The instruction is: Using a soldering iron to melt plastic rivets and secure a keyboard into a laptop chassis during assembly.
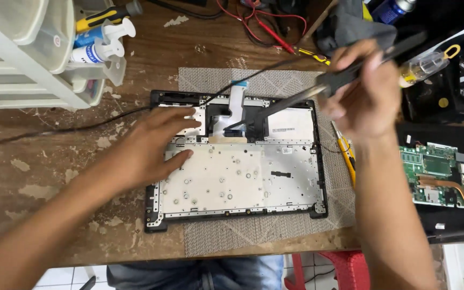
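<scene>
From above, the opened laptop shell [237,161] lies on a grey mat [259,231] in the middle of the worn wooden table [38,177], and the left hand [149,147] rests flat on its left end — fingers spread, gripping nothing. The right hand [363,94] is closed around a long black tool [318,88] with a cord, its thin tip angled down to the ribbon cable [236,104] at the shell's upper middle. A green circuit board [433,174] lies well apart on the right — a yellow-handled screwdriver [346,156] just beside the mat.
</scene>
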